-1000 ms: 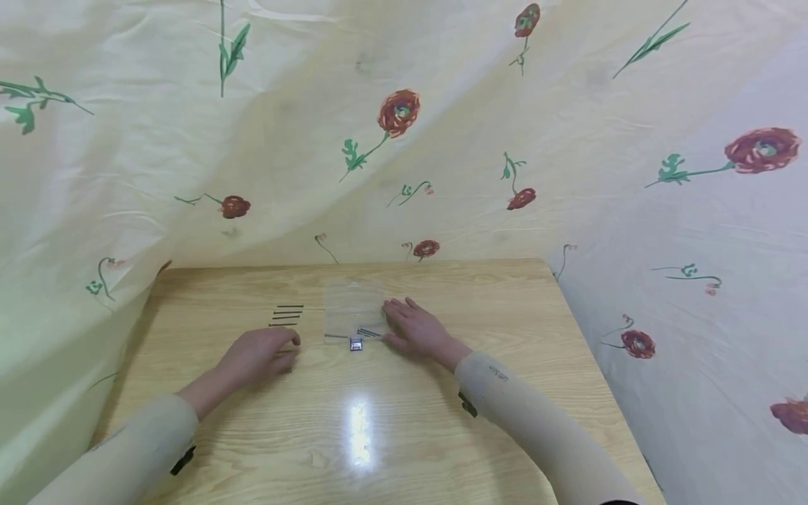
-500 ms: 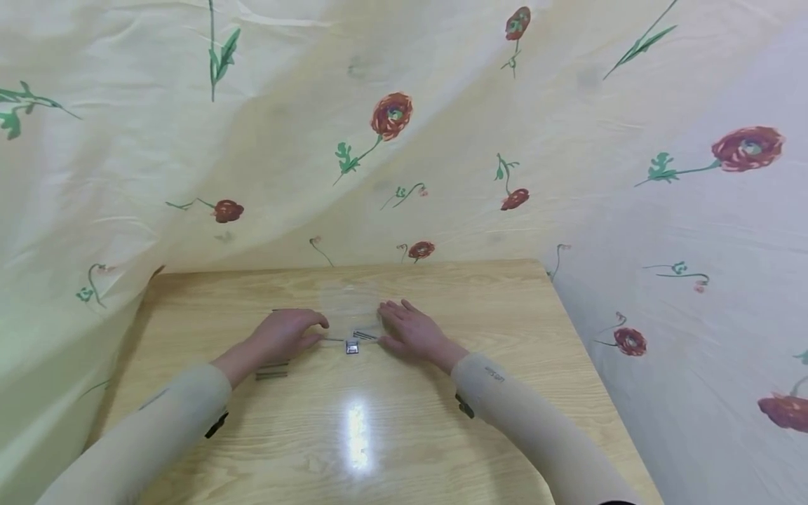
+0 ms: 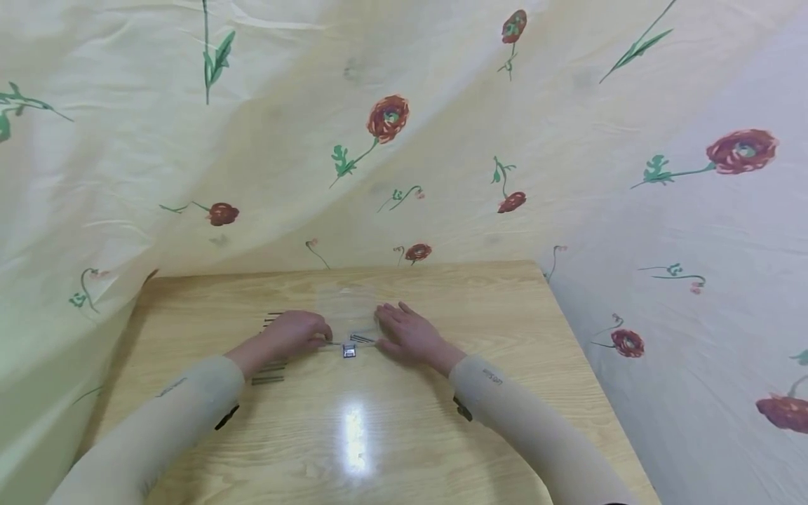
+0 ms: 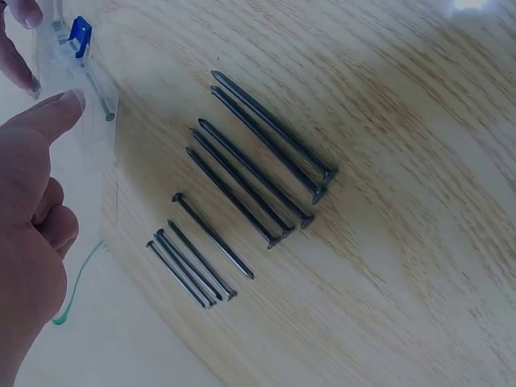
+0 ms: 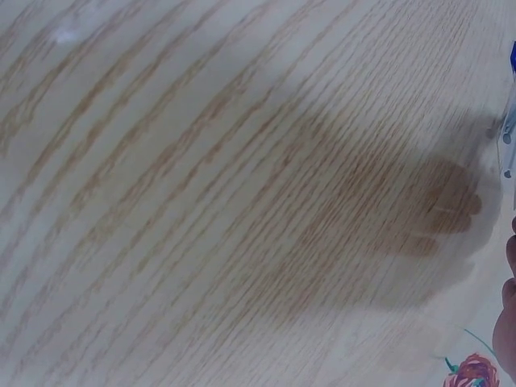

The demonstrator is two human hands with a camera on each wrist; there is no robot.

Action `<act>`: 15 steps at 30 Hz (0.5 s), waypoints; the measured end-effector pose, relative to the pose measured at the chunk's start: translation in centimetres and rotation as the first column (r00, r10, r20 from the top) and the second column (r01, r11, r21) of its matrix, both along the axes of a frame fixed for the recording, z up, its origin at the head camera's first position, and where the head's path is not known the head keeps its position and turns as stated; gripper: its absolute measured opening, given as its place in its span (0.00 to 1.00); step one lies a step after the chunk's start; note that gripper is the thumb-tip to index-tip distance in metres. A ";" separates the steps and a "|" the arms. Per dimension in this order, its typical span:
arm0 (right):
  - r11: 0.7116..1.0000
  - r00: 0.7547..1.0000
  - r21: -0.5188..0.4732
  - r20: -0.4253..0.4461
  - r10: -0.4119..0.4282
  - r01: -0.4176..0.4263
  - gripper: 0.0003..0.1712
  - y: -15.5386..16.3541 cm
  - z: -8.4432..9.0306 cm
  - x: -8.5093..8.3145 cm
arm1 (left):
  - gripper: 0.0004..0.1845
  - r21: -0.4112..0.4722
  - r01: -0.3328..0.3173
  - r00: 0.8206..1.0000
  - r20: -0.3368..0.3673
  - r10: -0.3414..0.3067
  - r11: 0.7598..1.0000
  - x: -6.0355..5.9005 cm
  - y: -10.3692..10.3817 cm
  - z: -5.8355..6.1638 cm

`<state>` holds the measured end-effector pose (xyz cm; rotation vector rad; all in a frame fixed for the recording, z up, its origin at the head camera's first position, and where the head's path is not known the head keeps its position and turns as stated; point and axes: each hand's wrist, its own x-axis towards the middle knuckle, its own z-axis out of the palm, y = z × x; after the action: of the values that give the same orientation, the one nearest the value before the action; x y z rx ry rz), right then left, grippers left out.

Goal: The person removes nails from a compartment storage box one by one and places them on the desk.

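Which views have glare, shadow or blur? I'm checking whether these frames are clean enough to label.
Head view: a bright lamp glare streak on the table, otherwise even light; the clear bag is faint. Left wrist view: nails sharp, left hand soft and close, glare at the top right corner. Right wrist view: mostly wood grain under a broad dark shadow, slightly soft.

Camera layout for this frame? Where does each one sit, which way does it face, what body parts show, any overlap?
Head: worn high, faces forward and down at the wooden table; both sleeved forearms, left hand and right hand show.
Left wrist: just above the table, looks down at loose nails; the left hand's thumb and fingers show.
Right wrist: low over bare wood; only a sliver of the right hand at the edge.
Shared: head and left wrist both show the clear bag with its slider.
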<state>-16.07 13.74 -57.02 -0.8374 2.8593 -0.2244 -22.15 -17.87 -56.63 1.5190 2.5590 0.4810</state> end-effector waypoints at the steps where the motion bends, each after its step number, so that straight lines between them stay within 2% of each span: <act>1: 1.000 1.000 0.001 0.000 -0.001 0.001 0.40 0.0 0.0 0.0 | 0.05 0.000 0.002 1.000 -0.001 -0.002 1.000 -0.1 0.1 -0.1; 10: 1.000 1.000 0.006 -0.002 -0.001 0.001 0.40 0.0 -0.1 0.0 | 0.07 -0.028 0.006 0.997 0.074 -0.004 1.000 -0.6 1.1 -0.7; 15: 1.000 1.000 0.021 -0.009 -0.002 0.002 0.40 0.0 -0.3 -0.2 | 0.06 -0.020 0.013 0.999 0.036 -0.012 1.000 -0.8 1.4 -1.0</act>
<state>-16.23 13.74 -57.31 -0.8342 2.8654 -0.1912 -22.92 -16.42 -57.67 1.5050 2.5187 0.4745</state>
